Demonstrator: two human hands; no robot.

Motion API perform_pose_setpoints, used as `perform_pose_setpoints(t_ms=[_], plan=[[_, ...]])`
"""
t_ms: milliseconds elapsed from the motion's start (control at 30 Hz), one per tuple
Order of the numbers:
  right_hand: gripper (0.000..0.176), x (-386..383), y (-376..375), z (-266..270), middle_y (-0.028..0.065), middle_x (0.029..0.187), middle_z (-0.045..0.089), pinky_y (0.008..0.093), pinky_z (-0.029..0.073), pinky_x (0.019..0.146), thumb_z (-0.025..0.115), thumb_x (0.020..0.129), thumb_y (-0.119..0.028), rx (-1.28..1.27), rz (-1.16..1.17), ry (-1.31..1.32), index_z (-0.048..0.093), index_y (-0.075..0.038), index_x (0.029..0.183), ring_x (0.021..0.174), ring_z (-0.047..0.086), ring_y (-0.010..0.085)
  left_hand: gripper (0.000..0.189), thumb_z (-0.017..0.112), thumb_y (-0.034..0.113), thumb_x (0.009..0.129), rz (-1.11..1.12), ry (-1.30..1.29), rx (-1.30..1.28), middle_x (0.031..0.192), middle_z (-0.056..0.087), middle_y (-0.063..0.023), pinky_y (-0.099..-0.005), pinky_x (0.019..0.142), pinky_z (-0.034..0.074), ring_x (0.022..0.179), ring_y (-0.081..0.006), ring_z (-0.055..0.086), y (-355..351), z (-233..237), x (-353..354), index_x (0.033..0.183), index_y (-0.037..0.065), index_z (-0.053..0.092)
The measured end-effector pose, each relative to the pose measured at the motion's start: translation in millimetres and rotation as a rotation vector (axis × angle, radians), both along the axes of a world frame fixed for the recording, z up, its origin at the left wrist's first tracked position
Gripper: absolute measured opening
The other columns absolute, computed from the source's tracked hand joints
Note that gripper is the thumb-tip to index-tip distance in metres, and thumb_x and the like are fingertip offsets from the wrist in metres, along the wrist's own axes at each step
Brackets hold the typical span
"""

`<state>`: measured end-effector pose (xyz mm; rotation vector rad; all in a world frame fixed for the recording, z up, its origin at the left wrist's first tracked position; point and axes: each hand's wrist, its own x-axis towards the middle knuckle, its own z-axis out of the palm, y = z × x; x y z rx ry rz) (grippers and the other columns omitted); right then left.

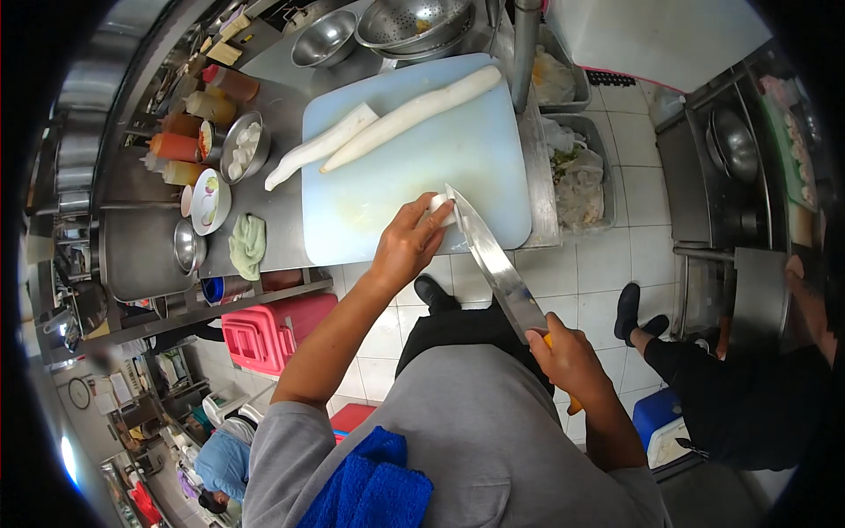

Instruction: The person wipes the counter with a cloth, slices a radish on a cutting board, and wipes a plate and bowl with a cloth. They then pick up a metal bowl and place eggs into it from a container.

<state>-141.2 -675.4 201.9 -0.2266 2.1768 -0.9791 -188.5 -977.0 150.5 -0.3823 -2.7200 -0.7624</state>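
Note:
My left hand (412, 236) is closed around a short white piece of peeled daikon (442, 209) near the front edge of a pale blue cutting board (475, 154). In my right hand (572, 356) is the yellow handle of a long kitchen knife (500, 271). Its blade points away from me, with the tip right at the piece in my left fingers. Across the back of the board lies a long peeled daikon (414, 119). Beside it, a shorter peeled daikon (326, 145) sticks out past the board's left edge.
Left of the board are a green cloth (247, 246), a steel bowl of white chunks (245, 148), a white bowl (211, 202) and several sauce bottles (211, 107). A colander (414, 26) stands behind. Bins with scraps (576, 172) sit at right, where another person's leg (678, 370) shows.

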Motion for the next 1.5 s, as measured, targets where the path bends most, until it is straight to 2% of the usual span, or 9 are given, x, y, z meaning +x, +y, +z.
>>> perform_pose_setpoints(t_ms=[100, 533, 600, 800, 1133, 1200, 1333, 1433, 1500], plan=[[0.030, -4.7, -5.2, 4.2, 0.0218, 0.090, 0.069, 0.0485, 0.052, 0.074, 0.056, 0.093, -0.027, 0.014, -0.006, -0.062, 0.051, 0.003, 0.096, 0.083, 0.065, 0.0435, 0.053, 0.072, -0.003, 0.071, -0.002, 0.013, -0.004, 0.118, 0.059, -0.0194, -0.0383, 0.079, 0.055, 0.097, -0.0327, 0.062, -0.7, -2.1, -0.2, 0.121, 0.011, 0.063], [0.028, -7.1, -10.2, -1.2, 0.0204, 0.087, 0.069, 0.0469, 0.052, 0.073, 0.054, 0.094, -0.026, -0.050, 0.013, 0.059, 0.051, 0.001, 0.096, 0.081, 0.065, 0.0417, 0.053, 0.073, -0.001, 0.072, 0.013, 0.026, -0.047, 0.117, 0.060, -0.0200, -0.0378, 0.078, 0.056, 0.097, -0.0326, 0.063, 0.6, -0.5, 0.5, 0.123, 0.011, 0.063], [0.031, -5.7, -6.3, -1.0, 0.0212, 0.080, 0.068, 0.0423, 0.052, 0.059, 0.057, 0.093, -0.025, -0.097, -0.015, 0.071, 0.050, 0.004, 0.096, 0.060, 0.066, 0.0359, 0.053, 0.073, 0.000, 0.072, 0.009, 0.026, -0.069, 0.117, 0.060, -0.0195, -0.0378, 0.076, 0.056, 0.097, -0.0319, 0.063, 0.3, 1.1, 0.4, 0.123, 0.012, 0.063], [0.032, -1.8, 3.8, -7.9, 0.0161, 0.068, 0.066, 0.0350, 0.048, 0.044, 0.057, 0.093, -0.027, -0.100, -0.007, 0.031, 0.048, 0.004, 0.089, 0.043, 0.060, 0.0241, 0.054, 0.073, 0.001, 0.072, 0.010, -0.008, -0.067, 0.119, 0.059, -0.0170, -0.0380, 0.074, 0.057, 0.096, -0.0306, 0.063, 0.5, 2.1, 0.3, 0.123, 0.014, 0.063], [0.033, 2.5, 9.1, -19.6, 0.0139, 0.064, 0.063, 0.0335, 0.047, 0.043, 0.057, 0.093, -0.027, -0.139, -0.022, 0.018, 0.047, 0.004, 0.087, 0.041, 0.057, 0.0211, 0.053, 0.073, 0.001, 0.072, 0.008, -0.010, -0.112, 0.118, 0.059, -0.0162, -0.0376, 0.073, 0.057, 0.094, -0.0300, 0.063, 1.3, 3.6, -1.9, 0.123, 0.014, 0.063], [0.033, 1.9, 7.0, -20.9, 0.0133, 0.063, 0.063, 0.0326, 0.046, 0.042, 0.057, 0.094, -0.026, -0.148, -0.029, -0.012, 0.047, 0.004, 0.087, 0.040, 0.057, 0.0197, 0.057, 0.072, -0.005, 0.071, 0.000, -0.016, -0.077, 0.119, 0.060, -0.0168, -0.0384, 0.077, 0.055, 0.095, -0.0318, 0.063, 1.2, 3.8, -1.7, 0.124, 0.013, 0.060], [0.033, -3.5, 3.6, -20.2, 0.0116, 0.061, 0.061, 0.0311, 0.045, 0.041, 0.056, 0.094, -0.026, -0.145, -0.026, -0.062, 0.046, 0.005, 0.088, 0.040, 0.056, 0.0175, 0.057, 0.072, -0.005, 0.072, -0.005, -0.042, -0.072, 0.119, 0.060, -0.0173, -0.0386, 0.078, 0.055, 0.097, -0.0320, 0.062, 1.9, 6.7, -3.0, 0.125, 0.013, 0.060], [0.033, -11.0, -4.7, -13.1, 0.0094, 0.059, 0.058, 0.0297, 0.044, 0.041, 0.056, 0.095, -0.026, -0.147, -0.066, -0.174, 0.046, 0.005, 0.087, 0.039, 0.054, 0.0158, 0.049, 0.072, -0.001, 0.073, -0.013, 0.017, -0.098, 0.115, 0.059, -0.0181, -0.0374, 0.072, 0.056, 0.092, -0.0311, 0.063, 1.0, 4.2, -3.5, 0.119, 0.011, 0.065], [0.040, -16.8, -10.0, -11.7, 0.0169, 0.076, 0.067, 0.0340, 0.048, 0.048, 0.056, 0.094, -0.032, -0.103, -0.050, -0.259, 0.050, 0.007, 0.101, 0.046, 0.061, 0.0217, 0.049, 0.073, -0.001, 0.072, -0.017, 0.034, -0.084, 0.115, 0.060, -0.0182, -0.0373, 0.073, 0.056, 0.093, -0.0315, 0.063, 0.5, 2.3, -3.8, 0.119, 0.010, 0.065]])
